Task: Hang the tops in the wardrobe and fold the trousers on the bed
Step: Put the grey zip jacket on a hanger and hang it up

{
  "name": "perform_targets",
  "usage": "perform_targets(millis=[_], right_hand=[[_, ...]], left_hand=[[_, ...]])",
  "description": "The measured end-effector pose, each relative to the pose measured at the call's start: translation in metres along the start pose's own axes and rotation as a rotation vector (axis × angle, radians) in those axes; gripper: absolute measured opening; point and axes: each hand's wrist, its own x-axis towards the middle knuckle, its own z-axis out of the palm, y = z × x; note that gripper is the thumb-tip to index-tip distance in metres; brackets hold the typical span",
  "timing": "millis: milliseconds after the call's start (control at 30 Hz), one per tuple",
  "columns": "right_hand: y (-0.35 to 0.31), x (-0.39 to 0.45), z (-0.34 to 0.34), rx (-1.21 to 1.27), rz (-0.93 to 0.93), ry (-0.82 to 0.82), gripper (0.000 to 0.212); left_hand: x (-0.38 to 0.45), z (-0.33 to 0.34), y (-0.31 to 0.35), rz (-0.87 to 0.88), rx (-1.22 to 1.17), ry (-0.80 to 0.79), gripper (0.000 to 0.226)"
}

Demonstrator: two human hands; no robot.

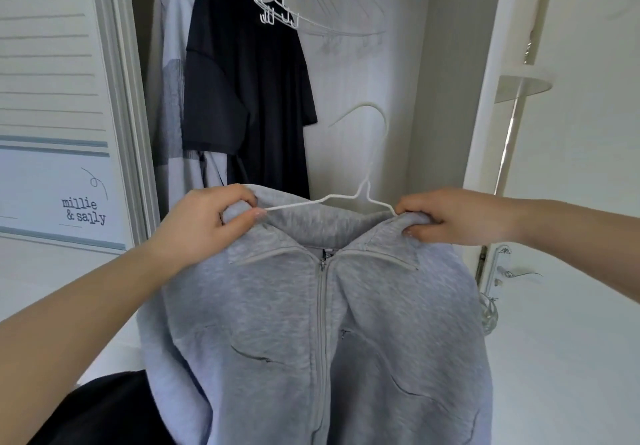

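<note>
Landmark: the open wardrobe, a pale recess straight ahead of the person.
Grey zip jacket: held up in front of the wardrobe opening, below the clothes that hang inside; zip closed up to the collar, front facing the camera, body hanging down out of view.
White wire hanger: inside the jacket's collar, both arms running into the shoulders, hook standing up above the collar in front of the wardrobe's back wall.
Left hand: fingers curled round the jacket's left shoulder and collar edge, gripping cloth at the hanger's left arm.
Right hand: fingers curled over the jacket's right shoulder, gripping cloth at the hanger's right arm.
Black T-shirt: hangs inside the wardrobe, left of centre.
Pale grey garment: hangs at the wardrobe's far left, just beside the T-shirt, partly behind it.
Empty white hangers: bunched at the wardrobe's top, right of the T-shirt.
White door: to the wardrobe's right, with a metal handle.
Lettered panel: to the wardrobe's left.
</note>
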Motion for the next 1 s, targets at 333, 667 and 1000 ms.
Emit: perform_targets(millis=[333, 667, 1000], right_hand=[[-0.001, 0.006, 0.014, -0.037, 0.037, 0.127, 0.007], [0.008, -0.003, 0.022, 0.003, -0.007, 0.189, 0.029], [0.010, -0.005, 0.016, 0.889, 0.577, -0.144, 0.053]], left_hand=[[-0.003, 0.018, 0.013, -0.047, -0.066, -0.155, 0.016], [-0.002, 0.029, 0.013, -0.048, -0.063, -0.149, 0.017], [-0.007, 0.027, 0.003, -0.039, -0.088, 0.034, 0.015]])
